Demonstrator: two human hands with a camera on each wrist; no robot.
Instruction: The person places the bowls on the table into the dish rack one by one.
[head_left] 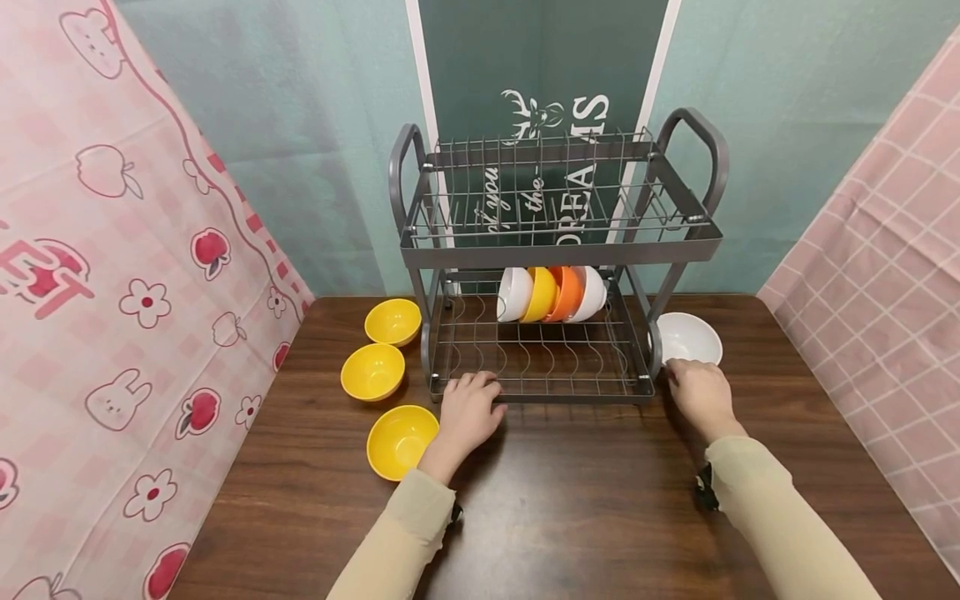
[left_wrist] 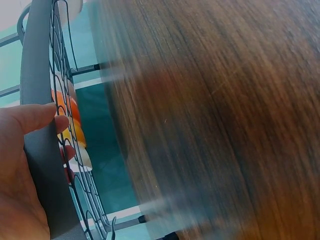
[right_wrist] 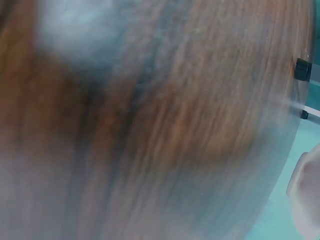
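Note:
My left hand (head_left: 471, 408) grips the lower front rail of a grey two-tier dish rack (head_left: 555, 252). In the left wrist view, the thumb lies over the rail (left_wrist: 42, 170) and fingertips show among the wires. At the rack's right side, my right hand (head_left: 701, 392) holds a white bowl (head_left: 686, 333) by its near rim, its opening facing up. The right wrist view catches only part of this bowl (right_wrist: 306, 200) at the edge, against the green backdrop; the fingers are hidden there. White, yellow and orange bowls (head_left: 566, 294) stand on edge in a row on the lower tier.
Three yellow bowls, one at the back (head_left: 393, 322), one in the middle (head_left: 372, 372) and one in front (head_left: 402, 442), sit left of the rack on the brown wooden table (head_left: 570, 500). Patterned pink cloths (head_left: 150, 333) flank the table; a green cloth (head_left: 300, 167) hangs behind.

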